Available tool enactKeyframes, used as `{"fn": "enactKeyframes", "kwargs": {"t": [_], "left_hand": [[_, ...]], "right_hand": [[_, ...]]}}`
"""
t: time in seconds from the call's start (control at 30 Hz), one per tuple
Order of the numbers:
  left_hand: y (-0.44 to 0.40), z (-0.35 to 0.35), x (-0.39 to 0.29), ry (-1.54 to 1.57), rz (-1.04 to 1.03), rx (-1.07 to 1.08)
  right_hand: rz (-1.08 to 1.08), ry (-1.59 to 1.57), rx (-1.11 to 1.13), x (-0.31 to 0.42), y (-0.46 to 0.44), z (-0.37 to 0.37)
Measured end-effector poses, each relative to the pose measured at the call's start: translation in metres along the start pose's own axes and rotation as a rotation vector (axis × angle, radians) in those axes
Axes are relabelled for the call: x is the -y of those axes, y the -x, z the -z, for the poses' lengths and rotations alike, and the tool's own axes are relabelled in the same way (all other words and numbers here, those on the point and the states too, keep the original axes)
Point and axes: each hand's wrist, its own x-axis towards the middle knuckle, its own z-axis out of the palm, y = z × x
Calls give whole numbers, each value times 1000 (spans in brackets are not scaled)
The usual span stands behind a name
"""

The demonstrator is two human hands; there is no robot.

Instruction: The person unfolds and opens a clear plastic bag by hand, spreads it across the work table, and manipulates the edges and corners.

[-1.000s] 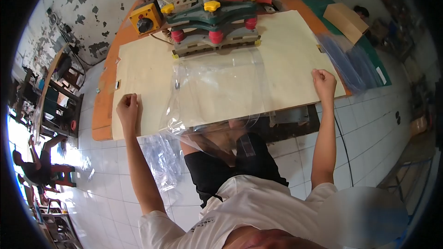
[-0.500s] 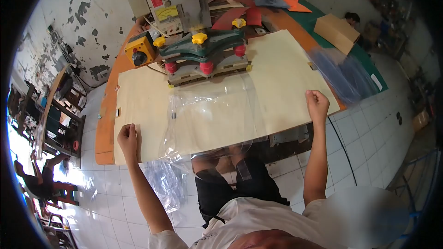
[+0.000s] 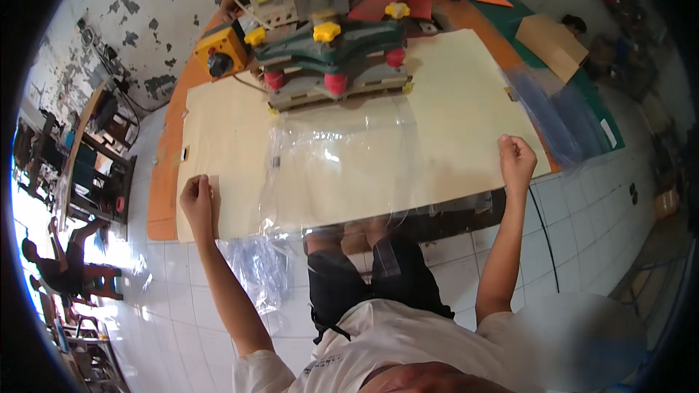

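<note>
Curled closed, my left hand (image 3: 197, 200) rests at the left front part of the cream board (image 3: 459, 109). My right hand (image 3: 516, 160), also closed, is at the board's right front part. Whether either hand pinches something small cannot be made out. Between them a clear plastic sheet (image 3: 342, 167) lies on the board and hangs a little over its front edge. The sheet's far end reaches the green press (image 3: 313, 51) with yellow knobs and red cylinders. Neither hand touches the sheet.
A yellow control box (image 3: 220, 51) stands left of the press. To the right are a cardboard box (image 3: 552, 47) and bluish plastic sheets (image 3: 557, 116). Clear plastic (image 3: 258, 269) lies low at the left front. A person (image 3: 62, 266) sits at far left.
The camera view has shifted and tilted. Both hands stay closed near the same parts of the board, and the plastic sheet's front part lies a little differently.
</note>
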Motion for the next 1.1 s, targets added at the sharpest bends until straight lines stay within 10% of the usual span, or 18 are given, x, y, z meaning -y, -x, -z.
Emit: {"fn": "enactKeyframes", "kwargs": {"t": [1.1], "left_hand": [[-1,6,-3,12,-15,-40]], "right_hand": [[-77,4,-28,6,-1,0]]}}
